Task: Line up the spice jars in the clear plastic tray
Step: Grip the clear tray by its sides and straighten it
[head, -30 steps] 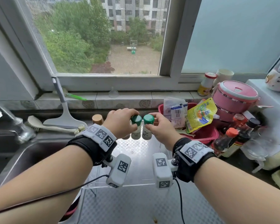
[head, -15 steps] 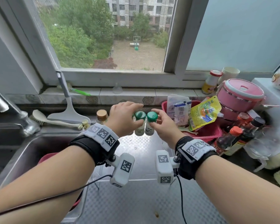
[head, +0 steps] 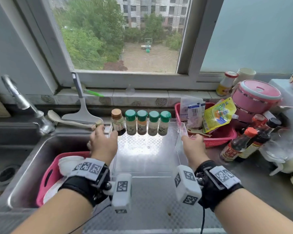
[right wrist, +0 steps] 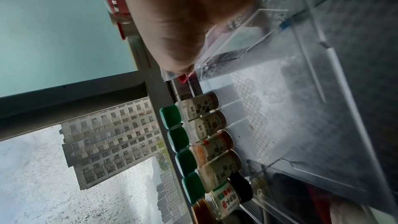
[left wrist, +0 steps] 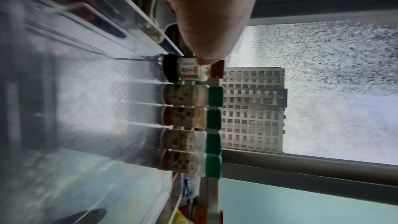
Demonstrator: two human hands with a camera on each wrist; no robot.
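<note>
A brown-capped bottle [head: 117, 122] and several green-capped spice jars [head: 147, 123] stand upright in one row along the far wall of the clear plastic tray [head: 147, 155]. My left hand [head: 107, 133] straddles the tray's left wall, thumb inside next to the brown-capped bottle [left wrist: 189, 69], fingers outside. My right hand [head: 189, 139] holds the tray's right wall, thumb along its rim; its fingers are hidden. The wrist views show the same row of jars [left wrist: 183, 118] [right wrist: 206, 130] on the tray floor [left wrist: 86, 111] [right wrist: 301, 111]. Neither hand holds a jar.
A steel sink [head: 29, 159] with a pink basket [head: 48, 176] and a faucet [head: 24, 103] lies left of the tray. Close on the right stand a red basket [head: 218, 137] of packets, sauce bottles [head: 240, 144] and a pink pot [head: 255, 97]. A brush [head: 66, 120] and scraper [head: 82, 107] lie behind.
Both hands have let go of the two green-capped jars, which now stand in the row. The hands have drawn back and apart to the tray's left and right walls.
</note>
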